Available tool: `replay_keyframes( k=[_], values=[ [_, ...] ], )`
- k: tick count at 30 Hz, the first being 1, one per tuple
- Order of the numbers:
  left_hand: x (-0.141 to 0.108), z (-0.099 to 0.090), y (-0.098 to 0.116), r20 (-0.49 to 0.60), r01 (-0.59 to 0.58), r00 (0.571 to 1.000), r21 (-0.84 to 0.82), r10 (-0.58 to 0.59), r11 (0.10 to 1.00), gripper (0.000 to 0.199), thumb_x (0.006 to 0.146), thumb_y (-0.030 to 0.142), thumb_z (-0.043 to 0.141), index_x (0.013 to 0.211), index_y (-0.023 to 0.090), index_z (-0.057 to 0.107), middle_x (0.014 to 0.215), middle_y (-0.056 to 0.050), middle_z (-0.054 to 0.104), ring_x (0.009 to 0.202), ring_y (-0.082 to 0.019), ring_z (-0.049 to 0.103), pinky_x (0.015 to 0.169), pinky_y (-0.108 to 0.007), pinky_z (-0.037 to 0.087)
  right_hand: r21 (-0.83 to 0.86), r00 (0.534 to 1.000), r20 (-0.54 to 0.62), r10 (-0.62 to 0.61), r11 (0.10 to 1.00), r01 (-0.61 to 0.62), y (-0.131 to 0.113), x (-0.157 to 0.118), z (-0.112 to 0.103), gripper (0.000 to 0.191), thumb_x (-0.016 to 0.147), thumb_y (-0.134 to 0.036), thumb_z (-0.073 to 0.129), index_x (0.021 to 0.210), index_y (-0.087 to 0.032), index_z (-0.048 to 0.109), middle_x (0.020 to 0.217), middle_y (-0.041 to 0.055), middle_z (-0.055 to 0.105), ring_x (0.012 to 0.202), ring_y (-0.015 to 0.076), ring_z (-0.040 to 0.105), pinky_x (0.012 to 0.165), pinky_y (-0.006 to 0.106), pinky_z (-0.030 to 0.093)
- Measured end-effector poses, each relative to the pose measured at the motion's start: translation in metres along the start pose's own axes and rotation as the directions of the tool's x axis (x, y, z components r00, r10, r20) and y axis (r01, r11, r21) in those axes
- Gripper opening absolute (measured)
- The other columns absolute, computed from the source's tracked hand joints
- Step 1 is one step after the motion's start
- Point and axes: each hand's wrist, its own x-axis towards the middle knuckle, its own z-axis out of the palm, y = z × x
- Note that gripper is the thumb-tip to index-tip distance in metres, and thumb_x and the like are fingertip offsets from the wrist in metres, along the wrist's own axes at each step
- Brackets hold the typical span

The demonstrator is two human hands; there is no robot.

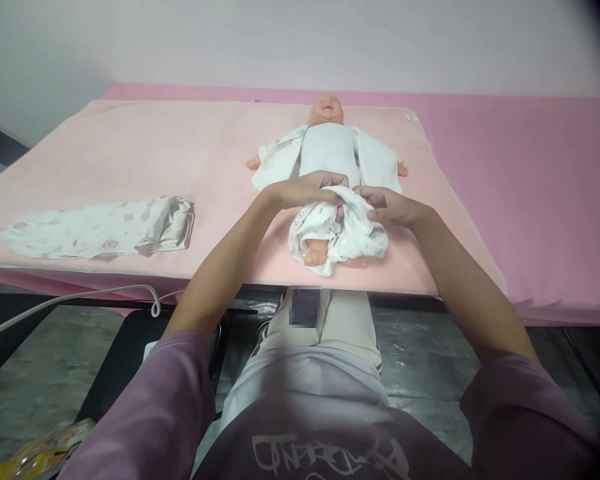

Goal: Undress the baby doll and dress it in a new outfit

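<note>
A baby doll (329,152) lies on its back, head at the far side and feet towards me. A white baby top (380,157) hangs open at its sides, with the arms in the sleeves. White printed baby pants (363,230) are bunched around the doll's legs, and one foot sticks out near the mat's front edge. My left hand (315,188) reaches over the doll's lower belly, its fingers curled on the pants' upper edge. On the other side, my right hand (393,208) pinches the same cloth. Some of the fingertips are hidden in the folds.
A folded printed cloth (95,229) lies to the left on the peach mat (220,140). Under the mat is a pink table cover (540,193). A white cable (80,295) runs below the front edge at left. Something yellow (30,457) is at the bottom left.
</note>
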Motion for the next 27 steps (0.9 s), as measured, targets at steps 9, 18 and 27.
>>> replay_keyframes(
  k=[9,18,27],
  values=[
    [-0.012,0.006,-0.02,0.048,0.059,0.998,-0.21,-0.05,0.976,0.054,0.076,0.053,0.105,0.108,0.017,0.081,0.103,-0.01,0.083,0.102,-0.029,0.081,0.091,-0.037,0.063,0.159,0.925,-0.369,-0.095,0.974,0.163,0.014,0.012,0.026,0.064,0.079,-0.066,0.104,0.093,-0.026,0.057,0.079,-0.0046,0.057,0.065,0.0143,0.054,0.059,0.024,0.048],
    [-0.011,0.009,-0.028,-0.147,-0.015,0.988,-0.38,-0.044,0.925,0.05,0.089,0.053,0.094,0.121,0.018,0.076,0.117,-0.011,0.084,0.126,-0.031,0.08,0.114,-0.041,0.063,0.058,0.977,-0.211,-0.009,0.998,0.022,0.004,-0.001,0.016,0.054,0.088,-0.066,0.098,0.108,-0.022,0.076,0.087,0.0005,0.071,0.07,0.0158,0.064,0.059,0.024,0.049],
    [-0.01,0.006,-0.035,-0.216,0.077,0.965,-0.312,-0.15,0.947,0.053,0.102,0.058,0.083,0.135,0.017,0.08,0.136,-0.015,0.083,0.141,-0.034,0.074,0.125,-0.046,0.056,0.029,0.982,-0.189,0.003,1.0,0.003,0.004,-0.007,0.009,0.057,0.09,-0.048,0.095,0.138,-0.022,0.077,0.122,0.0065,0.085,0.115,0.0304,0.08,0.1,0.038,0.065]
  ],
)
